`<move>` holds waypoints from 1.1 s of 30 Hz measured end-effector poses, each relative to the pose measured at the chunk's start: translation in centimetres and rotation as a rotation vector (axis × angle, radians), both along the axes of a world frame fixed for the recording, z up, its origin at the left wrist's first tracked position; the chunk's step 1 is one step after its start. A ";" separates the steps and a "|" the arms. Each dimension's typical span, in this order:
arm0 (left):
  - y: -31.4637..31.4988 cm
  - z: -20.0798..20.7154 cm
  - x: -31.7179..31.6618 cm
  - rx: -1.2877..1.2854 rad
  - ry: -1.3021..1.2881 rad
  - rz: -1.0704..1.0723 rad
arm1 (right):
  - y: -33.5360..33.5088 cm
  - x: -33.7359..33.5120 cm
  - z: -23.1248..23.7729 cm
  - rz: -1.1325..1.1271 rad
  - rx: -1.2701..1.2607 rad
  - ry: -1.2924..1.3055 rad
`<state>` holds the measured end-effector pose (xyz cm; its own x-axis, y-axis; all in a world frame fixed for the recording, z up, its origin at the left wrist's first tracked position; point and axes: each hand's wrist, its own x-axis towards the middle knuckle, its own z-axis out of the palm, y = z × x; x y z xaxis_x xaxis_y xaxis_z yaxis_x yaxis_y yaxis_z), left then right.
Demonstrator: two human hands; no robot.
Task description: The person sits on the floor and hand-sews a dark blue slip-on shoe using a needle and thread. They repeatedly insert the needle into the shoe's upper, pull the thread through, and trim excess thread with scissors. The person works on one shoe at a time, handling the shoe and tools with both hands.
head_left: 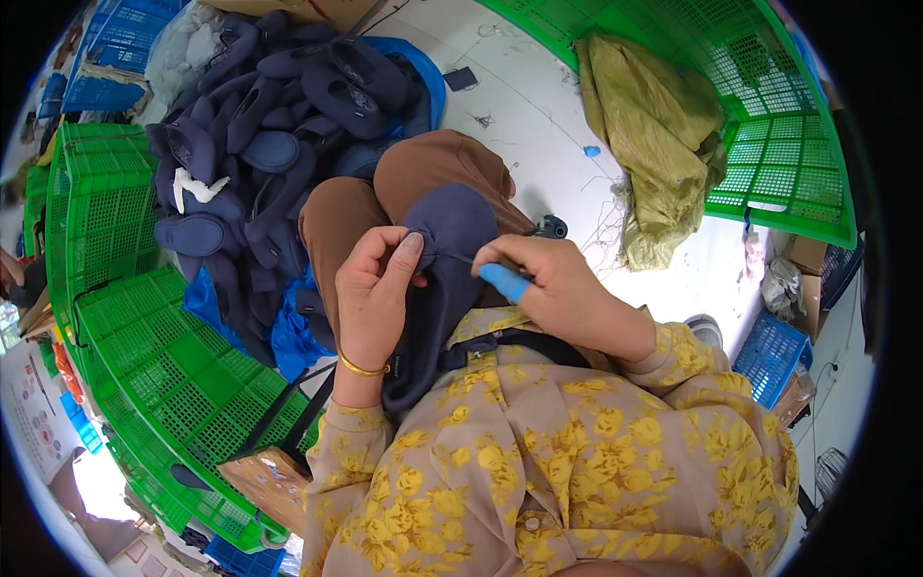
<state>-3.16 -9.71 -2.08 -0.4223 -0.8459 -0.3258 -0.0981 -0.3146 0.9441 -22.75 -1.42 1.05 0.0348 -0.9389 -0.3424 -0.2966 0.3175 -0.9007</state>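
Observation:
A navy fabric slipper (452, 219) lies across my lap, its rounded toe pointing away from me. My left hand (373, 293) pinches its edge near the gathered seam, thumb on top. On the other side of that seam, my right hand (553, 287) is closed, with blue tape (505, 282) wrapped around one finger. A thin, dark, needle-like thing runs from its fingertips to the slipper; it is too small to name surely. The heel part of the slipper reaches back under my left wrist.
A heap of navy slippers (274, 144) on blue plastic sheeting (298, 332) lies to the left, beside green perforated crates (173, 356). Ahead right, an olive sack (649, 135) hangs over another green crate (779, 163). Thread scraps litter the white floor (538, 106). A blue basket (772, 356) stands at right.

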 end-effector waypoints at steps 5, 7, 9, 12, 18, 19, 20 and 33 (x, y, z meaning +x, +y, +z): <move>0.0 0.0 0.1 0.017 0.026 0.016 | -0.6 0.9 -1.0 0.011 -0.047 0.005; 0.0 0.0 0.0 0.026 0.023 0.021 | -0.7 1.0 -1.0 0.016 -0.038 0.005; 0.0 0.1 -0.1 0.036 0.026 0.024 | -1.0 1.0 -0.5 0.014 -0.012 -0.017; 0.0 0.1 -0.1 0.036 0.026 0.021 | -1.6 1.0 -0.2 0.079 0.025 0.047; 0.0 -0.1 0.0 0.006 -0.008 -0.003 | -3.6 0.8 1.6 0.121 0.176 0.041; 0.0 -0.2 0.0 0.013 -0.004 0.001 | -3.6 0.9 1.3 0.117 0.153 0.039; 0.0 -0.3 0.0 0.020 0.000 0.004 | -3.5 1.0 0.8 0.115 0.129 0.038; -0.1 -0.3 0.5 0.128 0.002 0.020 | -1.2 1.5 -2.4 0.061 -0.033 0.010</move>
<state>-2.64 -9.85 -2.41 -0.4063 -0.8059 -0.4306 -0.0887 -0.4342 0.8964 -21.24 -2.62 -1.37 0.0895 -0.9459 -0.3119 -0.3235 0.2685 -0.9073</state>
